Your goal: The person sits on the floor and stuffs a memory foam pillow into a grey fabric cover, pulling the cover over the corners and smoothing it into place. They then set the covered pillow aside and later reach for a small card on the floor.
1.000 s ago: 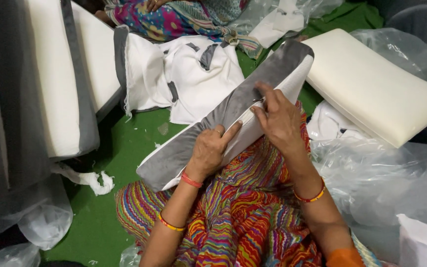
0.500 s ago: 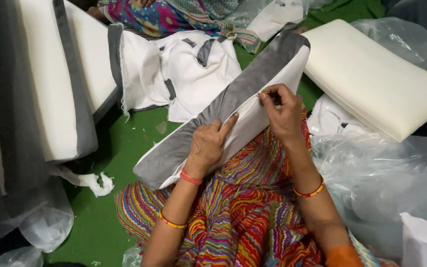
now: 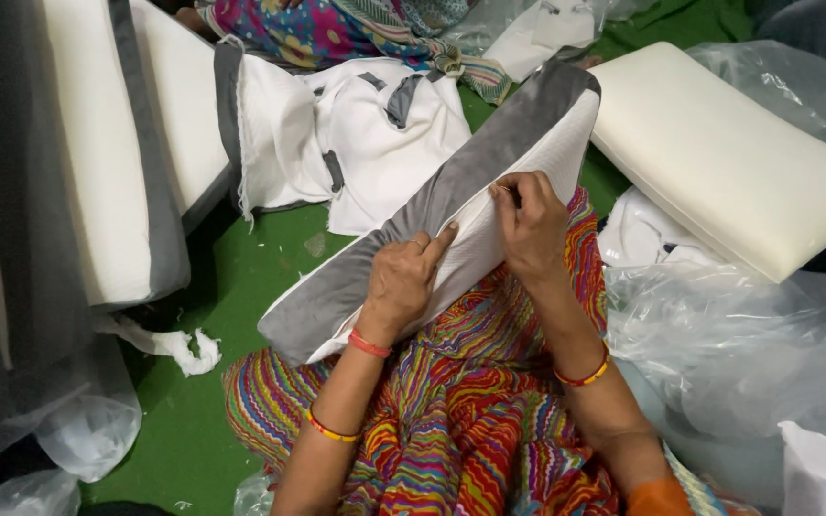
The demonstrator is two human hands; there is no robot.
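Both hands grip a soft pillow in a white knit cover with a grey velvety band: left hand presses it, right hand pinches, perhaps a zip.

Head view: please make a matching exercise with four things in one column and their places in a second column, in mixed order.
Things:
1. covered pillow
2. bare foam pillow
3. empty white covers
4. clear plastic bags

Places:
A. heaped on the green floor, upper middle
B. lower right, beside the lap
C. on the lap, under the left hand and right hand
D. upper right, lying flat

Pairs: 1-C, 2-D, 3-A, 4-B
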